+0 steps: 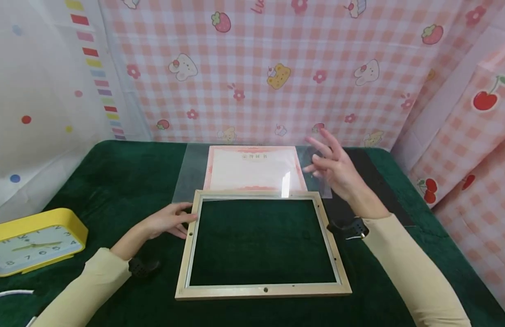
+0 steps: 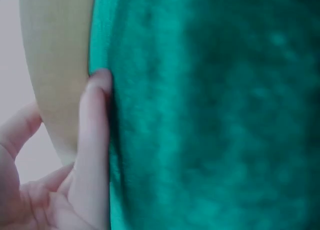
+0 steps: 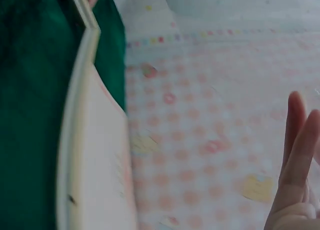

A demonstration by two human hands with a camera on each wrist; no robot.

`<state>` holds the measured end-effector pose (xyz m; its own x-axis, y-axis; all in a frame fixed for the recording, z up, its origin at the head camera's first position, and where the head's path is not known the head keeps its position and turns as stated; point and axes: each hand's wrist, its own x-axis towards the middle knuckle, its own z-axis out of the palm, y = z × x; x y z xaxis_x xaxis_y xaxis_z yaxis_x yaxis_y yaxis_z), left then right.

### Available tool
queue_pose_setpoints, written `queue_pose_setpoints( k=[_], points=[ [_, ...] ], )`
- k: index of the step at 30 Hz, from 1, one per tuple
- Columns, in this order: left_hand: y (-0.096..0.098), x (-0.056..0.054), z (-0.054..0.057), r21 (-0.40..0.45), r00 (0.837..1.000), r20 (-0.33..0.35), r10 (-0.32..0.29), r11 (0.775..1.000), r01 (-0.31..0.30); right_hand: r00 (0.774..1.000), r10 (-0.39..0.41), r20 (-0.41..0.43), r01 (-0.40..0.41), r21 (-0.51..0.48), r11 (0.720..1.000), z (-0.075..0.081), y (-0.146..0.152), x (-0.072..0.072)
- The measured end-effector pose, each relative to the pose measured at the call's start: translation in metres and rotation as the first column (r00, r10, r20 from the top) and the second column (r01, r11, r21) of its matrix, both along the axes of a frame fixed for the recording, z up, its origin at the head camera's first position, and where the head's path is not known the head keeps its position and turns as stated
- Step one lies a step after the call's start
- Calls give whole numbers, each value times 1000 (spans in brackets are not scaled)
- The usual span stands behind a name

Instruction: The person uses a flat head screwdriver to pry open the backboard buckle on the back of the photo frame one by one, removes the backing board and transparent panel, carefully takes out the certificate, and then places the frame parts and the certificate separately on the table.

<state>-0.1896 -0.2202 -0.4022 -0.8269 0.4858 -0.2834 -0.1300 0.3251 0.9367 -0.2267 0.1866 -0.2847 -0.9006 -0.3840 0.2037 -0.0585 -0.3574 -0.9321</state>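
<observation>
A pale wooden picture frame (image 1: 262,291) with no panel in its opening is over the green cloth. My left hand (image 1: 170,221) holds its left side bar. In the left wrist view, fingers (image 2: 93,115) lie along the bar (image 2: 60,54), with another digit on its other side. My right hand (image 1: 336,170) is raised beyond the frame's far right corner, fingers spread and loosely bent, holding nothing visible. Behind the frame lie a certificate (image 1: 252,172) with a pink border and a transparent sheet (image 1: 187,172) that reaches past both its sides.
A yellow clock (image 1: 66,222) stands at the left. A black board (image 1: 372,186) lies at the right, partly behind my right arm. White cord-like pieces (image 1: 12,293) are at the lower left. A pink checked curtain (image 1: 252,109) hangs behind the table.
</observation>
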Motion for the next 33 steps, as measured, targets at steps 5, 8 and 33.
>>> queue_pose_setpoints(
  k=[5,8,33],
  points=[
    [6,4,9,-107,993,-117,14,994,-27,994,-25,106,27,-15,1000,-19,-30,-4],
    [12,7,13,-178,983,-178,39,982,-71,989,-21,149,28,-48,998,-27,-46,-8],
    [9,12,4,-226,969,-241,61,967,-117,908,-193,371,215,-17,977,-71,-194,-46]
  ],
)
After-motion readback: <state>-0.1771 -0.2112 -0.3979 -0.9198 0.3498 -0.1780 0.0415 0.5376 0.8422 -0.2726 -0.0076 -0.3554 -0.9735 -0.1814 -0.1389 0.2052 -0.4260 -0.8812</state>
